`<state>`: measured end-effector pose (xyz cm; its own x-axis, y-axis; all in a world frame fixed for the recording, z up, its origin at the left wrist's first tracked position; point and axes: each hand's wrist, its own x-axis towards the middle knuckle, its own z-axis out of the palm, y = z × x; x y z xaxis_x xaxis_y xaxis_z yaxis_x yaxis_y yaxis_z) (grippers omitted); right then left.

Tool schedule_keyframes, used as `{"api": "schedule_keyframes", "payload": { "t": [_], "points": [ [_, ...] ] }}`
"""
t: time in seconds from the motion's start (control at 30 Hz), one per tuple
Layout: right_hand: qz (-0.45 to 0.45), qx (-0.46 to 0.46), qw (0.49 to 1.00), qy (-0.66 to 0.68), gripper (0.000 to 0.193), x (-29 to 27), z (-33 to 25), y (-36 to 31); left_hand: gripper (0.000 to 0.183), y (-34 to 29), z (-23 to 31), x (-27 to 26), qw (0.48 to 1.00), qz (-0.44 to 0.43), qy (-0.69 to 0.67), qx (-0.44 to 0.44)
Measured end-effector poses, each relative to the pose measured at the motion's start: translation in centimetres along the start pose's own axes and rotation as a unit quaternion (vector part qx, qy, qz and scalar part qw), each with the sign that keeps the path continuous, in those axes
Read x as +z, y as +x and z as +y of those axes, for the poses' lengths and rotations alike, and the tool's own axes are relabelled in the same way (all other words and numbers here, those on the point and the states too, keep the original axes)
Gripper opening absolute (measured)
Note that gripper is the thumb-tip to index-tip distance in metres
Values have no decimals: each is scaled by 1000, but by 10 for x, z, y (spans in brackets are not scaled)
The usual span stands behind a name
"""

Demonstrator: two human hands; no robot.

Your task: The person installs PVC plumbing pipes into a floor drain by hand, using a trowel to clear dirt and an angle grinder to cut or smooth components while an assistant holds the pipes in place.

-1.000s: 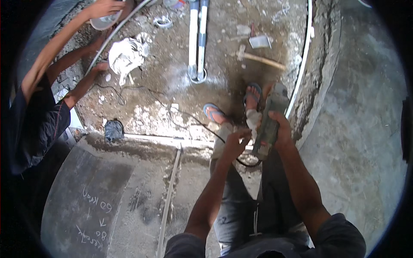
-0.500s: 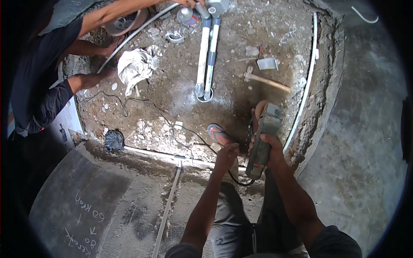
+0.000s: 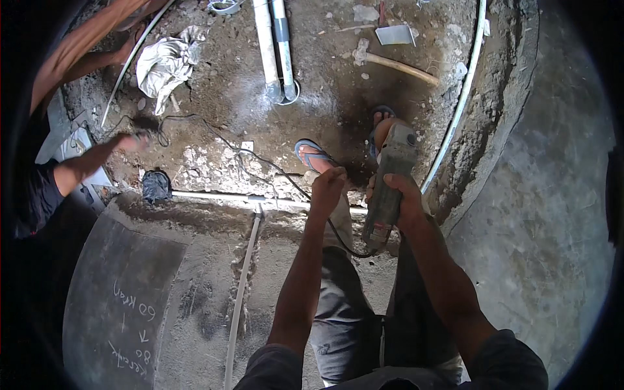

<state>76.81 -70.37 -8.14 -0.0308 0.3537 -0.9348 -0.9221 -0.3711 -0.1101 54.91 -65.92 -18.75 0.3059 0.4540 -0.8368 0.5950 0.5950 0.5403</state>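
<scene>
My right hand (image 3: pixel 408 207) is wrapped round the body of a grey angle grinder (image 3: pixel 394 166). Its round disc (image 3: pixel 382 132) points away from me, over the dirt near my right foot. To the left of the tool, my left hand (image 3: pixel 328 188) is raised with its fingers drawn together. What they pinch, if anything, is too small to make out. A black power cord (image 3: pixel 339 237) curves from the grinder's rear end, passes behind my left hand and runs off across the dirt to the far left.
Two upright pipes (image 3: pixel 265 49) rise from a hole ahead. A hammer (image 3: pixel 400 68) and a trowel (image 3: pixel 395 35) lie beyond my feet. White pipe (image 3: pixel 224 197) crosses in front of me. At far left are a white cloth (image 3: pixel 166 65), a black plastic bag (image 3: pixel 156 186) and a co-worker's hand (image 3: pixel 133 142).
The view has shifted, so the pipes and hammer sit higher in it. The co-worker's hand now reaches low near the cord at left. My hands keep their hold.
</scene>
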Motion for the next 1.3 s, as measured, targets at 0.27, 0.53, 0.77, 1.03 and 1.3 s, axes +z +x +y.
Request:
{"api": "schedule_keyframes", "payload": {
  "t": [0.27, 0.53, 0.77, 1.03, 1.3],
  "points": [
    [16, 17, 1000, 4, 37, -24, 3, 27, 28, 7, 11, 14, 994, 31, -91, -42],
    [21, 20, 998, 55, 31, -36, 23, 56, 35, -2, 10, 54, 983, 32, -139, -114],
    [15, 13, 998, 59, 32, -36, 28, 72, 38, 35, -1, 53, 980, 19, -172, -93],
    [-4, -9, 998, 57, 32, -43, 19, 71, 41, 44, -7, 57, 926, 50, -351, -133],
    [-25, 9, 1000, -12, 43, -40, 18, 70, 43, 48, -8, 65, 925, 22, -355, -136]
  ]
}}
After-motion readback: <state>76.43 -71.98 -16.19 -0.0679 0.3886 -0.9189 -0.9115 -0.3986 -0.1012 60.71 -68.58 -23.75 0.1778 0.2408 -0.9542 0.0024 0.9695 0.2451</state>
